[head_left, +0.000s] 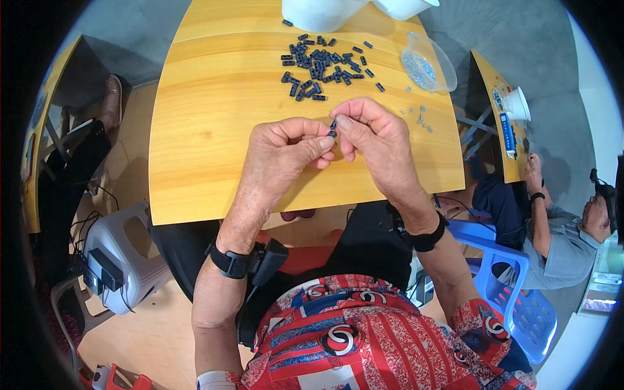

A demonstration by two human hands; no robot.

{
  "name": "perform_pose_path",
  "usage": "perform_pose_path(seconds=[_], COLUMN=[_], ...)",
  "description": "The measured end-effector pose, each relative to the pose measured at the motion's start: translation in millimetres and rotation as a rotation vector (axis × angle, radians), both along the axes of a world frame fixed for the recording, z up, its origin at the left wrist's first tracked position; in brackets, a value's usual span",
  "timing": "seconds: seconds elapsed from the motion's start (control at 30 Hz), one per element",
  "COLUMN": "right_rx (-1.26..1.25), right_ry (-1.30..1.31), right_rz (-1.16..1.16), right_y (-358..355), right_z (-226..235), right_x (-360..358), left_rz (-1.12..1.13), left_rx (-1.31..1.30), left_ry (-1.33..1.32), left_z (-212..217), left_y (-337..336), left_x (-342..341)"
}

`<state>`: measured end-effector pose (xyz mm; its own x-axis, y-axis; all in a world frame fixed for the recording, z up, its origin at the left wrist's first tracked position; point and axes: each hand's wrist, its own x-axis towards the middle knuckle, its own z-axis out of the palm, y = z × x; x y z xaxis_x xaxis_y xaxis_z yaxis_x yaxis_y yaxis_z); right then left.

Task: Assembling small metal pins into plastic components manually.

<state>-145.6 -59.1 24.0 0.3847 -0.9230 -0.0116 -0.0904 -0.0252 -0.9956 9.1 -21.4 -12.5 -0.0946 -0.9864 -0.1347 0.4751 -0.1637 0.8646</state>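
Both hands raised just above the near half of the yellow wooden table (pixel 214 162), meeting at the fingertips. Left hand (pixel 286 153) pinches a small dark plastic piece (pixel 333 128) between thumb and forefinger; right hand (pixel 377 140) closes on the same piece from the other side, its fingers curled in. Held close together and lifted clear of the wood, probably so the tiny part can be steadied from two sides and seen from above. Whether the right fingers also carry something small and metal, I cannot tell at this size.

Far from the hands, at table centre, a loose heap of dark pieces (pixel 322 65) of the same kind, spread flat within easy reach. To the right of it a clear plastic bowl (pixel 426 65) tipped on its side, small silvery bits inside; a few loose silvery bits (pixel 419 116) lie on the wood nearer the right hand (handy for quick picking, it seems). Two white containers (pixel 325 13) at the far edge.

Black bands on both wrists. Another person sits at the right by a blue plastic chair (pixel 520 292); white stool (pixel 123 260) at the near left.
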Motion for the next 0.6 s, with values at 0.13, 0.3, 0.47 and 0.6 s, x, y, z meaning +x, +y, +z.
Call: perform_pose_path(seconds=[0.13, 0.3, 0.47, 0.6], right_rx=[0.012, -0.037, -0.043, -0.059], right_ry=[-0.045, -0.04, -0.047, -0.061], right_rz=[0.007, -0.023, -0.044, -0.052], right_y=[0.1, 1.0, 1.8, 2.5], right_z=[-5.5, -8.7, -10.7, -11.8], right_x=[-1.0, 0.0, 1.1, 1.2], left_rz=[0.009, 0.014, 0.012, -0.002], left_rx=[0.014, 0.006, 0.004, 0.01], left_ry=[-0.007, -0.019, -0.016, -0.017], left_z=[-0.6, -0.2, 2.3, 3.2], left_y=[-0.4, -0.2, 0.2, 0.0], left_x=[1.0, 1.5, 2.1, 2.7])
